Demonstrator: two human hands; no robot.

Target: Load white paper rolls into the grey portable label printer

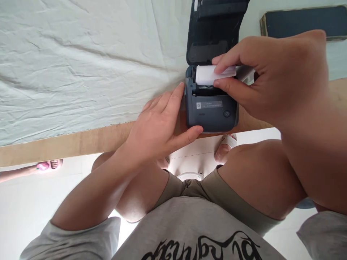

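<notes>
White roll point(205, 76) points sideways, long axis across the printer point(210, 119).

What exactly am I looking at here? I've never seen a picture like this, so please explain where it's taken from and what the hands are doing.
There is no robot here: these are a person's bare hands, seen from a camera on that person's head, looking down. That is why the grey shirt shows at the bottom. The wooden table edge borders a pale cloth. By that edge sits a dark device, perhaps a small printer, its lid open. The right hand pinches a white roll at the open compartment; whether it is fully seated, I can't tell. The left hand is spread by the device's left side, thumb at its near edge. What looks like a phone lies at upper right.
</notes>
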